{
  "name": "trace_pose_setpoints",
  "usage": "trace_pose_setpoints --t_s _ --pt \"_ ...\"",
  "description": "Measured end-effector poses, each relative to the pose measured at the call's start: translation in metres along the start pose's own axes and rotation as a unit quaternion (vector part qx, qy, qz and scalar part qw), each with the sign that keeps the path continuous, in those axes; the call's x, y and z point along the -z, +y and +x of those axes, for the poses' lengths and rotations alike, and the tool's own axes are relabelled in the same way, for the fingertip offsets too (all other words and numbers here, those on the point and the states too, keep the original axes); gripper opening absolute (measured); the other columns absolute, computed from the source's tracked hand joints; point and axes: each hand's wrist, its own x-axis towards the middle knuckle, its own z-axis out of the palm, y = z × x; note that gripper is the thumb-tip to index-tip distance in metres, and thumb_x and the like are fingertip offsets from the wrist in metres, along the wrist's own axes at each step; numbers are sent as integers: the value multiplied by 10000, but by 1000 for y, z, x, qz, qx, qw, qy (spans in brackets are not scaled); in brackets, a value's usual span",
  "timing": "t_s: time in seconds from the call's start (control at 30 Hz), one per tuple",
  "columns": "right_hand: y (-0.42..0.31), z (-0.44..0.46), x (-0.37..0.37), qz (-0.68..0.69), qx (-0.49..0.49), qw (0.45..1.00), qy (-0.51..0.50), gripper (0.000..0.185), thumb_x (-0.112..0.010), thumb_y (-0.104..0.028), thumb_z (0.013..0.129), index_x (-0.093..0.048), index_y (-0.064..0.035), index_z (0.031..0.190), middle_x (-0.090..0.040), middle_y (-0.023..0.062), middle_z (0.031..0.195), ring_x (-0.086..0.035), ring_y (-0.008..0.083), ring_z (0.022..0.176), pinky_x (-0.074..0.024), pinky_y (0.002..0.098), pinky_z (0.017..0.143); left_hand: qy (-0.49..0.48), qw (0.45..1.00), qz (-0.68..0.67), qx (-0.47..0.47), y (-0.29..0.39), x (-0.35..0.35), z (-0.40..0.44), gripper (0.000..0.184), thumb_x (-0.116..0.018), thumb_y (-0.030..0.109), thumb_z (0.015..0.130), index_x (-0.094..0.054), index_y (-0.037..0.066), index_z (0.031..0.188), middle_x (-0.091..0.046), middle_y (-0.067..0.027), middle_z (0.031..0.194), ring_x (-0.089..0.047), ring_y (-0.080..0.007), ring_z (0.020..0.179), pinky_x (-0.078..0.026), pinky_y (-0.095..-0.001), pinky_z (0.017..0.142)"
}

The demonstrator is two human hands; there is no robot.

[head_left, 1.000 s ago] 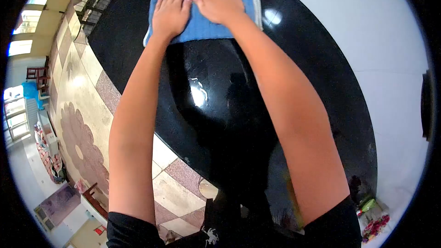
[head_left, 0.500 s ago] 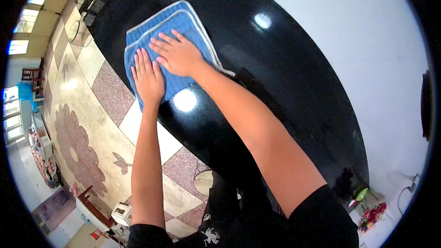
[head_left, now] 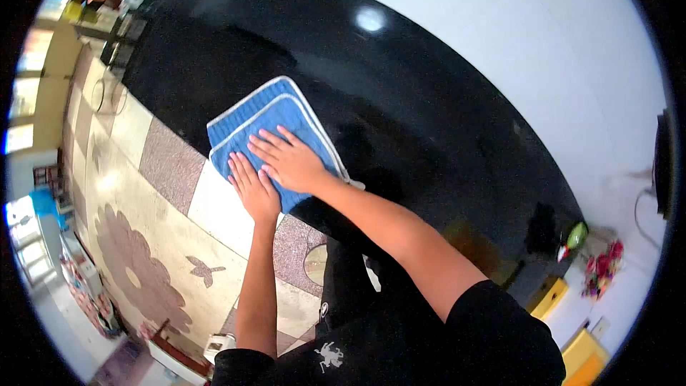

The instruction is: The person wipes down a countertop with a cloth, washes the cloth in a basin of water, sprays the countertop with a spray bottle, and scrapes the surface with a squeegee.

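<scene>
Rests bare left grip and bare right grip palm-down on folded blue rectangular cloth with white edging; has both opened flat, fingers extended, grasping nothing. Has cloth at left edge of glossy black, curved-edged surface.

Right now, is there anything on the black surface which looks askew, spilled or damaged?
Only the blue cloth looks slightly askew: beneath the left hand and right hand, its folded layers' edges do not line up. No clear spill or damage shows on the black surface.
</scene>
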Motion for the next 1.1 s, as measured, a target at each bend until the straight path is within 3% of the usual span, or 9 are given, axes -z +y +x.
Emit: trace_pose_setpoints --t_s 0.17,0.3,0.43,0.57,0.63,0.77,0.97,1.0,1.1 --pt "-34 -134 37 -19 -92 996 1 589 -437 -375 1014 -364 -120 1540 -321 34 1613 -242 194 1501 -96 453 1234 -70 993 -21 -90 49 3 -99 602 -286 266 1054 -172 -40 1560 -141 -241 1637 -111 -388 1527 -96 -520 1221" --pt "-62 -235 72 -28 -171 985 -2 582 -477 -352 1003 -386 -120 1528 -356 26 1595 -285 194 1484 -137 444 1227 -132 976 -22 -173 96 9 -173 625 -304 257 1045 -145 -77 1549 -117 -276 1628 -83 -413 1524 -66 -536 1221" --pt "-85 -350 93 -49 -273 960 36 595 -535 -335 959 -426 -127 1505 -405 24 1570 -350 177 1453 -203 451 1203 -228 941 3 -252 151 3 -245 691 -458 266 987 -217 -104 1518 -187 -292 1606 -111 -418 1520 -61 -535 1224" --pt "-108 -450 119 -66 -393 917 -11 586 -513 -318 964 -414 -131 1510 -403 32 1570 -367 227 1439 -220 483 1192 -326 891 -39 -313 218 -1 -300 701 -527 279 955 -279 -78 1505 -285 -274 1571 -198 -396 1502 -130 -521 1216" --pt "-116 -503 114 -89 -438 894 34 583 -489 -316 978 -396 -126 1522 -372 35 1589 -344 240 1456 -203 500 1199 -277 865 -86 -409 241 -12 -331 682 -529 293 957 -315 -67 1496 -293 -258 1573 -208 -373 1502 -153 -511 1212" --pt "-126 -584 125 -156 -562 811 54 564 -422 -316 1018 -356 -131 1546 -318 55 1617 -276 273 1494 -151 520 1216 -278 794 -104 -531 319 -20 -379 655 -499 291 962 -346 -71 1486 -281 -239 1584 -219 -357 1502 -145 -490 1224" --pt "-98 -639 143 -189 -683 684 171 533 -324 -341 1069 -329 -128 1557 -283 69 1631 -227 304 1512 -142 532 1209 -246 694 -226 -638 412 -60 -399 622 -453 275 971 -360 -59 1487 -297 -196 1598 -220 -295 1513 -133 -438 1237" --pt "-85 -642 143 -212 -711 654 148 552 -270 -396 1086 -301 -130 1569 -269 64 1638 -213 293 1518 -119 509 1216 -251 681 -243 -644 424 -68 -393 613 -443 271 973 -365 -57 1485 -302 -190 1598 -224 -292 1512 -131 -436 1238" --pt "-54 -631 148 -271 -709 634 150 555 -257 -404 1089 -287 -137 1574 -256 59 1643 -203 288 1521 -118 512 1215 -257 665 -283 -641 446 -83 -370 594 -421 268 981 -382 -51 1481 -310 -178 1597 -232 -280 1509 -128 -433 1241"
